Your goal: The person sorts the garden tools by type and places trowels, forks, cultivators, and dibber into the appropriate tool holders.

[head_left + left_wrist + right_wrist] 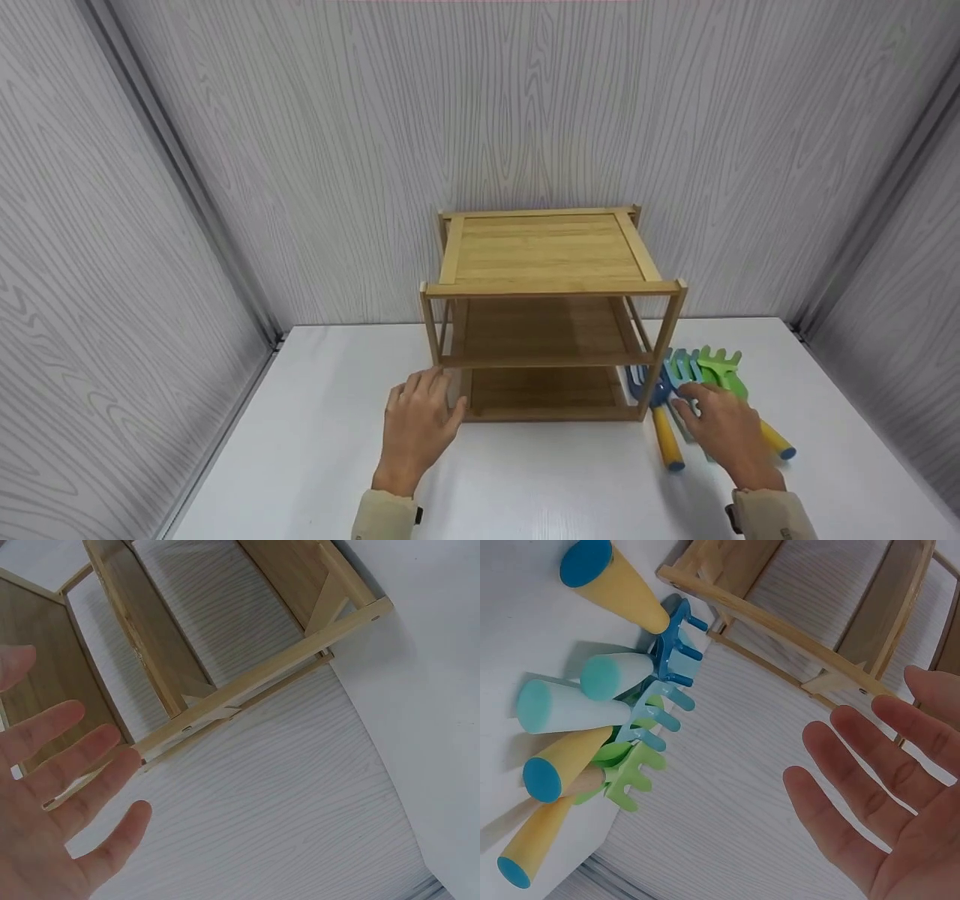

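Observation:
A wooden rack with several shelves (551, 251) stands on the white table. My left hand (420, 420) is beside its front left corner, with fingers spread and holding nothing; the left wrist view shows the bare palm. My right hand (727, 431) hovers over the toy garden tools at the rack's right, its fingers relaxed and apart, partly hiding them in the head view. In the right wrist view, a dark blue hand fork (676, 637), a light blue fork (649, 709) and a green fork (634, 772) lie bunched together. Their handles are yellow or pale teal; no tool is in that hand.
Grey wood-grain panels (525, 112) rise behind the table and at both sides. The white table (315, 420) runs out to the left of the rack and in front of it. A yellow handle (666, 439) points toward the table's front, near the rack's front right post.

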Tool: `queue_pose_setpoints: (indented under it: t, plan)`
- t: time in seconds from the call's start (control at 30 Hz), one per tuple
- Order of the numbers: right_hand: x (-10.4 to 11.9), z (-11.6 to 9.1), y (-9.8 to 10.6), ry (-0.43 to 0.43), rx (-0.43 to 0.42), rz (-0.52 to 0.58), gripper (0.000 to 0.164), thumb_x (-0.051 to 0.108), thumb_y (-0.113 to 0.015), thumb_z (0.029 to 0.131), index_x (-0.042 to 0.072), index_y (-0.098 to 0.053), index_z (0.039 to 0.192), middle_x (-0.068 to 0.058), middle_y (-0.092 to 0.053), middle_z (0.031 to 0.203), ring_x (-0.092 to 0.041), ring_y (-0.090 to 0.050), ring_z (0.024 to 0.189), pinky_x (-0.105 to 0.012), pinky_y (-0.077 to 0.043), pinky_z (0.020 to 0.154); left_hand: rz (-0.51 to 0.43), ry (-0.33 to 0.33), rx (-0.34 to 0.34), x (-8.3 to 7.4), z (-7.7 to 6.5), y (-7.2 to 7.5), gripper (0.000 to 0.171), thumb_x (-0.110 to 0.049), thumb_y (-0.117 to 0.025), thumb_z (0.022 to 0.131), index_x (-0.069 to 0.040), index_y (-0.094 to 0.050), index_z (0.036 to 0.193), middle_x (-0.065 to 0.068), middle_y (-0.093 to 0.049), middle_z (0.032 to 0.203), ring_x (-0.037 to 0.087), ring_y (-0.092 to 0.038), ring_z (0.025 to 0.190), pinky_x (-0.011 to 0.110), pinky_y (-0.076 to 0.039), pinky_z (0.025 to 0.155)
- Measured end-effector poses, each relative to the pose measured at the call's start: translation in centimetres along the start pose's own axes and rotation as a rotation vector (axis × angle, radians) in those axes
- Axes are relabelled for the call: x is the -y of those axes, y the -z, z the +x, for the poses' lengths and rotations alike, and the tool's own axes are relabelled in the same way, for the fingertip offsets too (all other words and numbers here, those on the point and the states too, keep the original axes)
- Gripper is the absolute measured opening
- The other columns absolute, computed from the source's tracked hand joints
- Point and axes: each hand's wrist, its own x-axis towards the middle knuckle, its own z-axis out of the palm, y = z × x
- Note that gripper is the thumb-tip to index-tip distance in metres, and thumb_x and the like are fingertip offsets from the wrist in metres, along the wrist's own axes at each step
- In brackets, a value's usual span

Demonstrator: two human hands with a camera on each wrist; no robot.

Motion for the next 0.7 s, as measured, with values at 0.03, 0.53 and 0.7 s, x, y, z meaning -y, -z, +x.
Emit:
queue_pose_setpoints:
  t: [0.03,0.53,0.7]
  plan:
    - [0.0,0.1,-0.1,0.001,0.006,0.005,0.019,0.011,-0.073,0.091,-0.004,-0.073,0.103,-0.021,-0.072,0.096,-0.022,-0.058,0.065,-0.043,-0.056,0.058,0.005,0.001,-0.018,0.1,0.1,0.1,0.037,-0.025,-0.080,0.085,-0.002,-0.072,0.112,0.016,-0.069,0.114,0.033,-0.066,0.104,0.050,-0.058,0.079]
    - [-1.0,-0.2,-0.9,0.019,0.009,0.007,0.021,0.009,-0.073,0.089,-0.007,-0.073,0.103,-0.018,-0.073,0.089,-0.020,-0.061,0.064,-0.042,-0.055,0.057,0.042,-0.005,-0.058,0.9,2.6,1.4,0.047,-0.023,-0.081,0.083,0.000,-0.068,0.122,0.020,-0.061,0.131,0.037,-0.057,0.122,0.054,-0.054,0.090]
    - [-1.0,0.1,-0.8,-0.026,0.081,0.013,0.025,0.011,-0.072,0.092,-0.008,-0.072,0.108,-0.018,-0.073,0.091,-0.020,-0.058,0.065,-0.041,-0.054,0.057,0.042,-0.015,-0.061,1.2,2.9,1.7,0.046,-0.021,-0.078,0.084,0.000,-0.067,0.124,0.021,-0.058,0.135,0.038,-0.052,0.128,0.054,-0.048,0.099]
